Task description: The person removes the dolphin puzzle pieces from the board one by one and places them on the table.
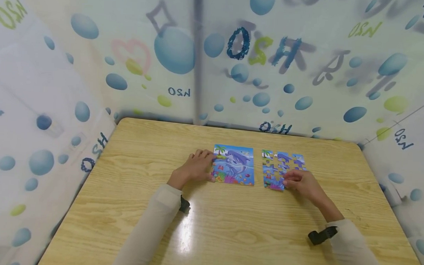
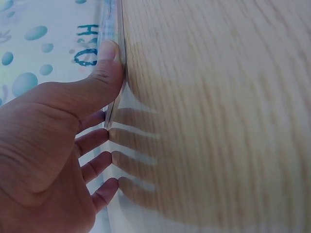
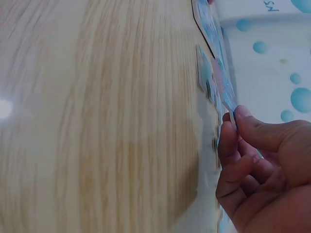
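Observation:
My left hand [image 1: 196,167] rests at the left edge of a square dolphin picture [image 1: 236,163], its fingers spread. In the left wrist view the thumb lies on the thin edge and the other fingertips touch the tabletop. To the right, several jigsaw pieces [image 1: 266,170] of a matching dolphin scene lie in loose columns with gaps between them. Over their lower part, my right hand [image 1: 302,184] pinches a blue and pink jigsaw piece [image 3: 225,87] between thumb and forefinger. That piece is tilted up from the others; the hand hides some pieces on the right.
The wooden table [image 1: 243,231] has rounded far corners and a bright reflection near its front. Behind and beside it hang pale curtains [image 1: 221,70] with blue and green spots and lettering. A dark wrist device [image 1: 321,235] sits at the right sleeve.

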`<control>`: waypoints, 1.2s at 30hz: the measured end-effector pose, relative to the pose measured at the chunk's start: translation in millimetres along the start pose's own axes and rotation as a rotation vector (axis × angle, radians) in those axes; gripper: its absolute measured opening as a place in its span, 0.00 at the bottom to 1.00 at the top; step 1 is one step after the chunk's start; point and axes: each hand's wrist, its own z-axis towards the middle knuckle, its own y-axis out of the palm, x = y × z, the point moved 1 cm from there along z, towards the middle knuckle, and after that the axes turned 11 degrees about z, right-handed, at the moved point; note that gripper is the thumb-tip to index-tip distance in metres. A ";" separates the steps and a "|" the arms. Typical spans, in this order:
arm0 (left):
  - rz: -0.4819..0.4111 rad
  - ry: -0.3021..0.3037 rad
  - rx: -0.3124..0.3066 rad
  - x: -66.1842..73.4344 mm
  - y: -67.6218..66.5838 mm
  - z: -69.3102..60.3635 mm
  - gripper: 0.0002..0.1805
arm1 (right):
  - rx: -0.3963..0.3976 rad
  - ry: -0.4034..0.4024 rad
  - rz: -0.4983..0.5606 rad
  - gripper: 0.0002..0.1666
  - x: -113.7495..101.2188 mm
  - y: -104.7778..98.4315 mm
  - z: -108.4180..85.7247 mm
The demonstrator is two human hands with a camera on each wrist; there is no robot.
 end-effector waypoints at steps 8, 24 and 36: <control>-0.014 -0.007 -0.001 -0.6 -2.0 -1.6 0.48 | 0.015 0.027 0.024 0.16 6.6 -13.5 -2.6; -0.021 0.002 0.005 -1.6 0.0 -0.5 0.49 | 0.018 -0.003 -0.009 0.15 14.8 -24.1 -3.6; -0.008 -0.008 0.006 -0.5 0.8 0.3 0.49 | 0.071 -0.098 -0.286 0.09 12.3 -13.7 -4.0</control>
